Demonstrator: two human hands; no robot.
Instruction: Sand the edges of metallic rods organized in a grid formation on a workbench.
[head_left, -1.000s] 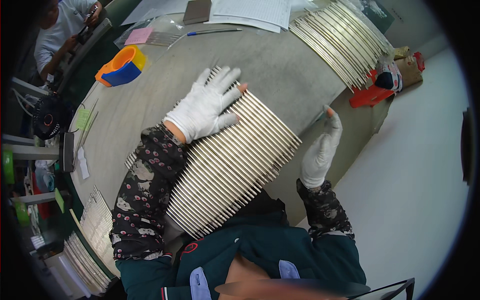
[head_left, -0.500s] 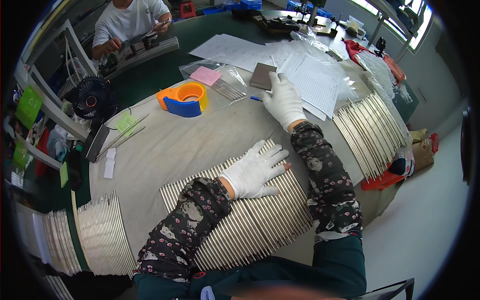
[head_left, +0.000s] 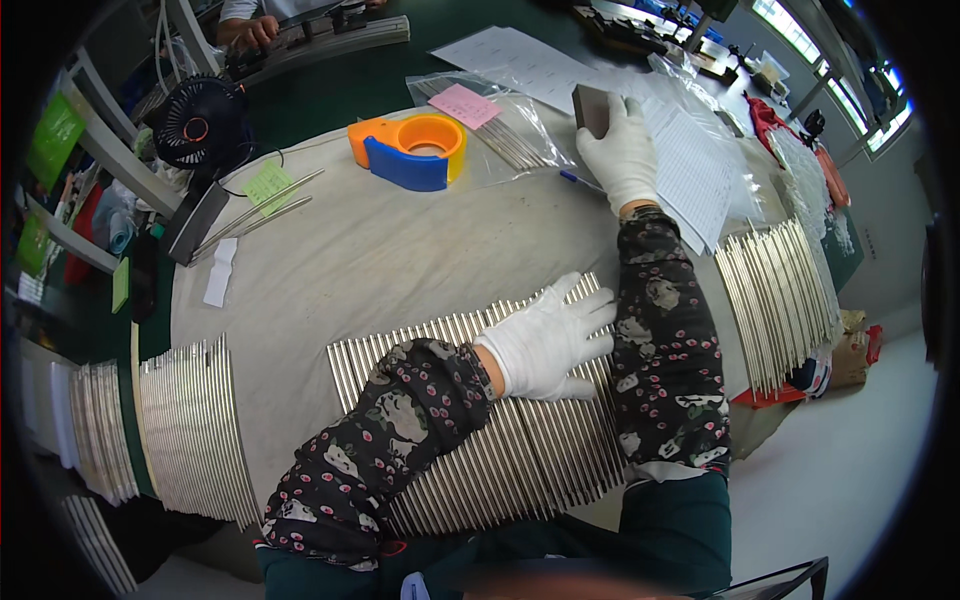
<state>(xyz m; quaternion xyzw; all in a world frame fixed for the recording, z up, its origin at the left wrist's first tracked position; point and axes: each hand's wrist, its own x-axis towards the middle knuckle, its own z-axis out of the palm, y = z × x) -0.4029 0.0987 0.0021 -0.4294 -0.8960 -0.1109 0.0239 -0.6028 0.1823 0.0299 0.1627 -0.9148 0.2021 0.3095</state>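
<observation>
My left hand [head_left: 550, 345], in a white glove with fingers spread, lies flat across a row of thin silvery metal rods [head_left: 500, 460] in front of me. The rods lie side by side, close together. Farther off to the right, my white-gloved right hand [head_left: 622, 160] grips a small brown rectangular block [head_left: 592, 111], which is tilted up on edge. Its fingertips are partly hidden behind the block. Beside that hand are printed sheets [head_left: 690, 160] and a blue pen [head_left: 580, 180].
An orange and blue tape dispenser [head_left: 408, 150] stands beyond the rods, near a clear bag with a pink note [head_left: 465, 105]. More rods lie at the right [head_left: 775, 305] and left [head_left: 195, 430]. A small black fan [head_left: 200, 122] is at far left. Another person's hand [head_left: 255, 32] works across the table.
My right hand has closed on the brown block and tipped it up from lying flat. My left hand remains spread on the rods. The whole view has shifted a little.
</observation>
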